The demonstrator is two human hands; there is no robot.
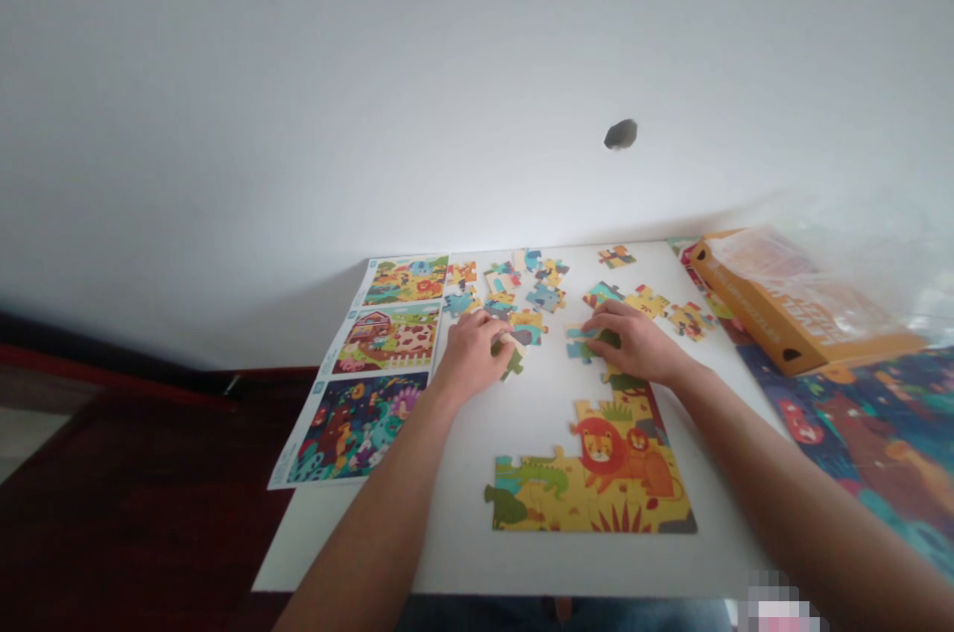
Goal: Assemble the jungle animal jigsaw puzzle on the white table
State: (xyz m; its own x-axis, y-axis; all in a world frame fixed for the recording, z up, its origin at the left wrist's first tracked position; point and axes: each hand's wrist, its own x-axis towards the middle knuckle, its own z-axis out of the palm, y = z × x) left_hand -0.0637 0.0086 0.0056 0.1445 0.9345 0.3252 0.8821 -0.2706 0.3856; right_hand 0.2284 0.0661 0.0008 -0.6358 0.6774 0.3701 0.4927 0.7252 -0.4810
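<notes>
My left hand (pixel 473 354) rests on the white table (pixel 477 553), its fingers curled round a puzzle piece (pixel 513 361) with green on it. My right hand (pixel 633 341) lies palm down just to the right, fingertips pressed on a blue and green piece (pixel 579 344). Between and behind both hands lie several loose coloured pieces (pixel 544 292). In front of my right hand sits the partly joined puzzle (pixel 596 473) with a lion and a crocodile on yellow ground.
A reference sheet (pixel 373 364) with three pictures lies at the table's left edge. An orange box (pixel 797 309) with clear plastic on it stands at the right. A finished dark blue puzzle (pixel 872 433) lies below it. A white wall rises behind.
</notes>
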